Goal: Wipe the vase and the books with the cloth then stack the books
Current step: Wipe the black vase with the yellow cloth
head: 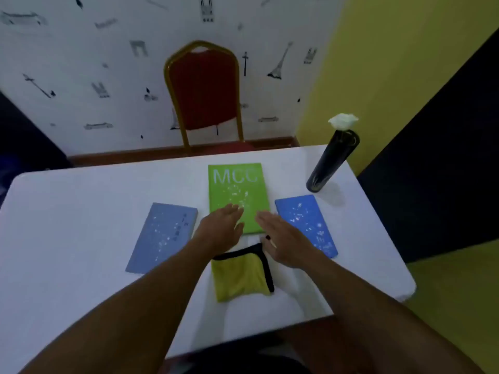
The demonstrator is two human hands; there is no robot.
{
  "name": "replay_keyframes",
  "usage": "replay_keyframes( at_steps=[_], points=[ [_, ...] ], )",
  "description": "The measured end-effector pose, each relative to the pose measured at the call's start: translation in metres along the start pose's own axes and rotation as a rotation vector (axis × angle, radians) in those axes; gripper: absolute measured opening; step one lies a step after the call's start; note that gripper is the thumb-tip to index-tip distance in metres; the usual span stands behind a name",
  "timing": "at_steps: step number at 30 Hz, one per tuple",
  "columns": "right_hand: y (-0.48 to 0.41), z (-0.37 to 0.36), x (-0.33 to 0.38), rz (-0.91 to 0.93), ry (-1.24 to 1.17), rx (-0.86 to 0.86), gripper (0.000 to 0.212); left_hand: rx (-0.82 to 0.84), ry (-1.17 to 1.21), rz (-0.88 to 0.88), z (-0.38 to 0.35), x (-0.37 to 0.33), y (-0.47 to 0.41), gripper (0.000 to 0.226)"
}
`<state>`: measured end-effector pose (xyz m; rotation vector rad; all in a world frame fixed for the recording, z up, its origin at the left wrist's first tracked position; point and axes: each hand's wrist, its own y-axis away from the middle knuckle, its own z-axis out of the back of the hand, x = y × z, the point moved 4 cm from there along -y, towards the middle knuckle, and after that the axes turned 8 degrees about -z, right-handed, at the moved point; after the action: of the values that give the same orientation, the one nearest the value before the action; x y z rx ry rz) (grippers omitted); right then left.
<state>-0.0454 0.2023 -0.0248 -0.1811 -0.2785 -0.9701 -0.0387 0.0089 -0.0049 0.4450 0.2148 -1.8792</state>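
Three books lie flat on the white table (67, 238): a grey-blue book (162, 237) at left, a green book (237, 190) in the middle, a bright blue book (306, 222) at right. All carry white specks. A folded yellow cloth (240, 276) with black trim lies in front of the green book. A tall black vase (333, 161) with a white flower stands at the far right corner. My left hand (220, 229) hovers flat over the green book's near edge, fingers apart. My right hand (282, 240) is spread flat beside it, above the cloth's far corner. Neither holds anything.
A red chair (204, 93) with a gold frame stands beyond the table's far edge against a patterned white wall. A yellow wall and dark panel run along the right. The vase stands close to the table's right edge.
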Motion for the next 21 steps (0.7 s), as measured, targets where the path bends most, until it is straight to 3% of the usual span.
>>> replay_keyframes(
  at_steps=[2, 4, 7, 11, 13, 17, 21],
  points=[
    [0.021, -0.025, 0.002, 0.056, 0.015, 0.063, 0.059, -0.002, -0.002, -0.036, -0.019, 0.000, 0.023, 0.049],
    [0.050, -0.053, 0.007, 0.078, 0.038, 0.178, 0.063, 0.117, -0.014, -0.058, -0.045, -0.001, 0.054, 0.050],
    [0.062, -0.073, 0.012, 0.126, 0.054, 0.242, 0.077, 0.338, -0.089, -0.104, -0.070, 0.001, 0.083, 0.075],
    [0.068, -0.095, 0.014, 0.103, 0.091, 0.397, 0.099, 0.516, -0.148, -0.074, -0.096, 0.008, 0.109, 0.098],
    [0.070, -0.104, 0.014, 0.092, 0.118, 0.432, 0.098, 0.518, -0.152, -0.052, -0.104, 0.006, 0.114, 0.098],
    [0.070, -0.111, 0.012, 0.114, 0.169, 0.388, 0.076, 0.498, -0.221, -0.053, -0.111, 0.002, 0.114, 0.087],
    [0.064, -0.107, 0.015, 0.161, 0.219, 0.326, 0.074, 0.451, -0.173, -0.111, -0.111, 0.004, 0.107, 0.072]
  ],
)
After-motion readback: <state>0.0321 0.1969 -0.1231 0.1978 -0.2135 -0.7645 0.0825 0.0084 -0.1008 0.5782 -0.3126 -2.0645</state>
